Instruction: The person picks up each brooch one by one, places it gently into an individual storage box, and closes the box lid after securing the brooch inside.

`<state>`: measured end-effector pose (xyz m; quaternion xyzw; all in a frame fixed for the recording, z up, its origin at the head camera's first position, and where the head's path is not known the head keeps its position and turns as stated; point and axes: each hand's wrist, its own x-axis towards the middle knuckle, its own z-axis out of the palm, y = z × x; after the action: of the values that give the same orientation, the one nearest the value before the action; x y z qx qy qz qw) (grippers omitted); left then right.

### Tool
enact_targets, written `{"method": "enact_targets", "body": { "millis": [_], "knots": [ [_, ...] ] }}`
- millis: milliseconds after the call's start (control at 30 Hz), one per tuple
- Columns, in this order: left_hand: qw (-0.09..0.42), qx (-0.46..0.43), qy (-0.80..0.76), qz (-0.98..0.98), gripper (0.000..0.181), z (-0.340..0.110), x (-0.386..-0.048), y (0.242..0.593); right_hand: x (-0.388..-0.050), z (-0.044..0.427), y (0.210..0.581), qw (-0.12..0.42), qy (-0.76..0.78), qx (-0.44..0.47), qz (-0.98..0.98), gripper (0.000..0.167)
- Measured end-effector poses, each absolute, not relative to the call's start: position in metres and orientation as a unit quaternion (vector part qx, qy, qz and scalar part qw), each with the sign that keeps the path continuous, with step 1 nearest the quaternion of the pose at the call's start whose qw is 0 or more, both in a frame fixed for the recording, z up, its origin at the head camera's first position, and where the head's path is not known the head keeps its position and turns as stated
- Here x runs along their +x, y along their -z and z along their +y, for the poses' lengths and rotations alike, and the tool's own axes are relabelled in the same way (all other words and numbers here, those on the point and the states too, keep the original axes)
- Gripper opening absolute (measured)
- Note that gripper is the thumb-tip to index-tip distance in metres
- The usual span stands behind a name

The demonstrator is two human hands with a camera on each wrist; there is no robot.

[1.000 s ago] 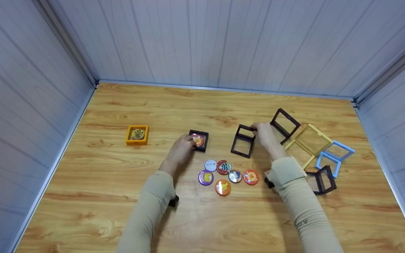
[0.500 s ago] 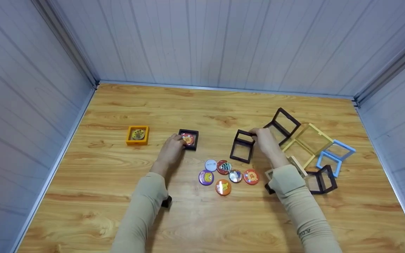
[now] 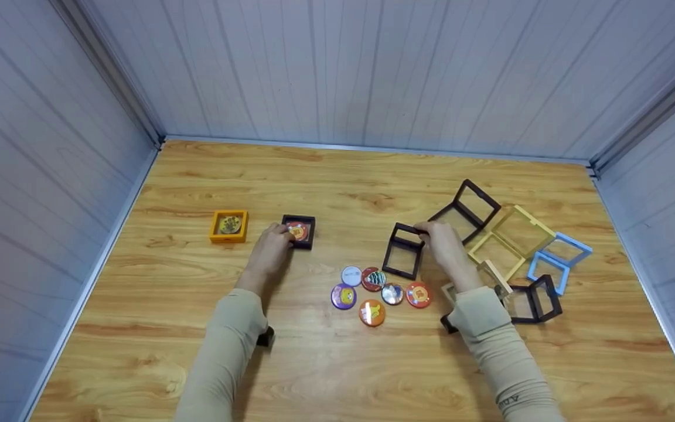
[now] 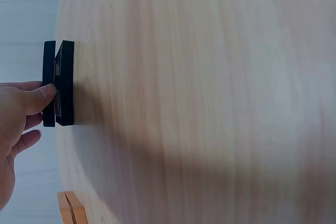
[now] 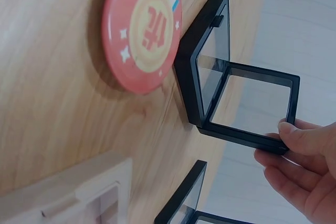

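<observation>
My left hand [image 3: 268, 251] grips the lower left side of a small black frame [image 3: 312, 234] with a red badge [image 3: 298, 231] inside. In the left wrist view the thumb and fingers of my left hand [image 4: 18, 114] pinch one half of that black frame [image 4: 66, 82], its two halves nearly together. My right hand [image 3: 444, 246] pinches the raised half of an unfolded black frame [image 3: 401, 274]. The right wrist view shows my right hand [image 5: 307, 163] at the corner of this black frame [image 5: 247, 141], nothing inside it, a red badge [image 5: 142, 32] beside it.
An orange frame [image 3: 213, 238] holding a round badge stands at the left. Several badges, among them an orange badge [image 3: 372, 313], lie in the middle. At the right stand unfolded frames: a black frame [image 3: 481, 186], a yellow frame [image 3: 539, 227], a blue frame [image 3: 578, 243] and others.
My left hand has slid the black frame with the red badge to the left. My right hand has drawn the unfolded black frame slightly towards me.
</observation>
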<state>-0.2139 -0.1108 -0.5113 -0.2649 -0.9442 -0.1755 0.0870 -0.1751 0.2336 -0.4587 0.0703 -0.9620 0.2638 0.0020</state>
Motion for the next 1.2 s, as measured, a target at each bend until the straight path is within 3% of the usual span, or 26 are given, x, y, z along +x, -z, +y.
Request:
{"method": "enact_targets", "body": {
  "millis": [300,1200],
  "knots": [
    [0.081,-0.243,0.176,-0.950,0.011,-0.127,-0.215,0.511,-0.168,0.229,0.461,0.030,-0.262,0.084,-0.961,0.023],
    [0.077,-0.218,0.178,-0.956,0.012,-0.149,-0.220,0.506,-0.155,0.225,0.464,0.034,-0.273,0.087,-0.957,0.024]
  ]
}}
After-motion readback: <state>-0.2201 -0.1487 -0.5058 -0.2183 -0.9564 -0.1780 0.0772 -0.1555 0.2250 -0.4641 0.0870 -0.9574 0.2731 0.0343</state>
